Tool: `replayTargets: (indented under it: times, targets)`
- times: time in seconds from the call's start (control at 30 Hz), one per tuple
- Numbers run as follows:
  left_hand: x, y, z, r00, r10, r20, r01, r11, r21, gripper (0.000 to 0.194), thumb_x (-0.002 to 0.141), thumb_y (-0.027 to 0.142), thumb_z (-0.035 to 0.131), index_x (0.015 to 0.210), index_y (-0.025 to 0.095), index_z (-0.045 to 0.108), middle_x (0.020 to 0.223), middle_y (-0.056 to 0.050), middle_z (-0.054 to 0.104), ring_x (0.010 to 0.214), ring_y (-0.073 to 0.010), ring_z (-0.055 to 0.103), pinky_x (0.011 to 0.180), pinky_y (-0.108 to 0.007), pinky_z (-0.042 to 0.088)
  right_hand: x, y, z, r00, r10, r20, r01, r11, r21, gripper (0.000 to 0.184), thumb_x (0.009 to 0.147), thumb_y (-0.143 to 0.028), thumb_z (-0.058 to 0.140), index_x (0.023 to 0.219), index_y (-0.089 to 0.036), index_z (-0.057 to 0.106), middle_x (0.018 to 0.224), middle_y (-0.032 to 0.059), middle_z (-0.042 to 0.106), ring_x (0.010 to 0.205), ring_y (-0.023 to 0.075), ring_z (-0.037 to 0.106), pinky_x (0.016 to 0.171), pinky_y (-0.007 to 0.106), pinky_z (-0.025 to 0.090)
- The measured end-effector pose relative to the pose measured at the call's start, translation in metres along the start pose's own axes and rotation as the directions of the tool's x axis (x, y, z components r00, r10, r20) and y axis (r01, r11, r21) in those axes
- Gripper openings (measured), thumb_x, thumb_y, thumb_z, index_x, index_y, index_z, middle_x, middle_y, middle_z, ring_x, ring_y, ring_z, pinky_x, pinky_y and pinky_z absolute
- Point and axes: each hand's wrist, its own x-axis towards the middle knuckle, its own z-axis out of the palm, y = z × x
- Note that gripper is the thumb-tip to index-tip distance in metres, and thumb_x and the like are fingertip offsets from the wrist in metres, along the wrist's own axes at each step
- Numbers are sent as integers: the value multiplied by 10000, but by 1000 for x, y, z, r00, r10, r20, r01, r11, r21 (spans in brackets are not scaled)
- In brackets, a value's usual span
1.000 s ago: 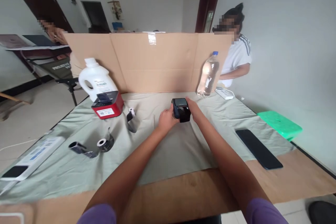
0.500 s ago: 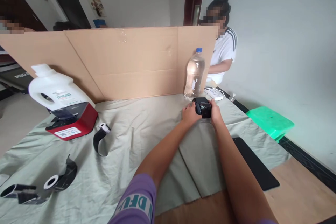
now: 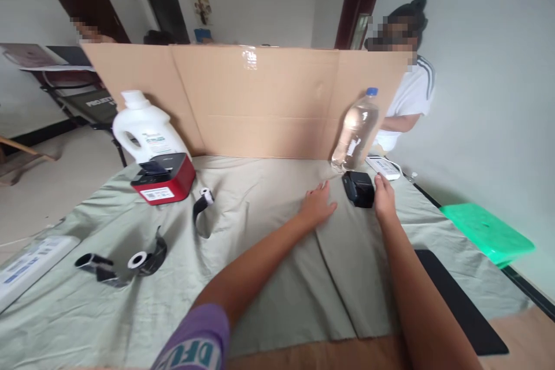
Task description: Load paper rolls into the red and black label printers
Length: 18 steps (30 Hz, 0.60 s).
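Observation:
A small black device [image 3: 359, 189], boxy and looking like a portable printer, stands on the grey-green cloth [image 3: 269, 196] in front of a water bottle. My left hand [image 3: 317, 206] is to its left, clear of it, with fingers spread and nothing in them. At the device's right side is my right hand [image 3: 384, 196], its fingers stretched forward beside it; whether they touch it I cannot tell. The clear bottle [image 3: 358, 130] with a blue cap leans against the cardboard. To the left lie three rolls with black strips: one small roll [image 3: 206, 196], another [image 3: 139, 261], and a third [image 3: 93, 266].
A cardboard panel [image 3: 264, 104] closes off the back. At the left are a white jug [image 3: 151, 127] and a red-and-black machine [image 3: 173, 182]. A white box [image 3: 34, 266], a black flat pad [image 3: 459, 300], a white labelled item [image 3: 384, 167] and a green stool [image 3: 488, 231] surround the workspace. A person [image 3: 407, 87] sits behind.
My left hand has let go of the black device and drawn away to the left. My right hand stays beside the device. The view has turned left, showing more of that side.

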Motion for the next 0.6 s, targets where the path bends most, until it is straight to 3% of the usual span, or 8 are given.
replayTargets:
  times: [0.1,0.17,0.27,0.33,0.37,0.47,0.53,0.6]
  targets:
    - [-62,-43,-90,973,28,-231,-41,998,-53,622,884,345,587,1459,128,490,1474,-151,540,1346,-259,534,1152,-373,390,-24,-45,19,966,-248,74,253,965,-75,612,863,-539,562,1323,-139,619,1423,158,581,1383,303,474,1201,504,283]
    - [-109,-87,-161,884,-45,-465,4,996,-89,506,902,339,555,1385,190,574,1390,-94,627,1247,-236,609,1094,-349,451,-55,-78,48,907,-368,206,381,924,-26,546,876,-503,564,1298,-165,641,1366,142,630,1319,292,540,1167,504,339]
    - [-168,-169,-257,562,-219,-797,170,974,-148,449,909,302,517,1332,169,586,1358,-99,635,1257,-247,588,1080,-380,452,-120,-127,114,768,-486,417,494,864,99,441,899,-446,554,1241,-196,677,1278,113,685,1234,273,602,1119,482,402]
    - [-191,-223,-299,360,-433,-826,391,874,-288,546,836,272,595,1348,88,548,1381,-178,596,1287,-301,555,1098,-430,423,-166,-155,170,663,-521,538,520,837,169,399,906,-398,545,1213,-188,690,1265,114,691,1215,261,612,1099,449,426]
    - [-197,-246,-313,313,-553,-772,482,793,-373,562,818,279,611,1333,63,551,1375,-203,592,1279,-326,554,1098,-460,414,-187,-168,200,592,-525,612,534,824,190,395,910,-377,545,1225,-184,685,1293,116,676,1236,254,599,1097,425,428]
    - [-203,-294,-330,408,-677,-612,542,719,-434,393,812,301,586,1123,78,676,1109,-160,724,1075,-314,658,986,-450,494,-239,-200,286,433,-446,783,593,795,126,412,912,-366,560,1248,-158,675,1286,130,675,1284,268,555,1091,400,418]
    - [-202,-308,-329,469,-660,-587,515,744,-425,301,809,291,550,983,110,714,924,-104,751,926,-267,686,881,-390,541,-263,-212,331,335,-382,861,700,712,43,404,916,-384,565,1225,-154,682,1266,137,684,1363,296,477,1171,451,297]
    - [-202,-314,-326,487,-635,-600,498,766,-406,275,807,297,520,892,125,717,817,-78,741,836,-240,677,807,-355,550,-279,-219,365,289,-297,910,782,621,-45,451,885,-423,613,1222,-131,678,1293,161,667,1420,327,397,1206,479,198]
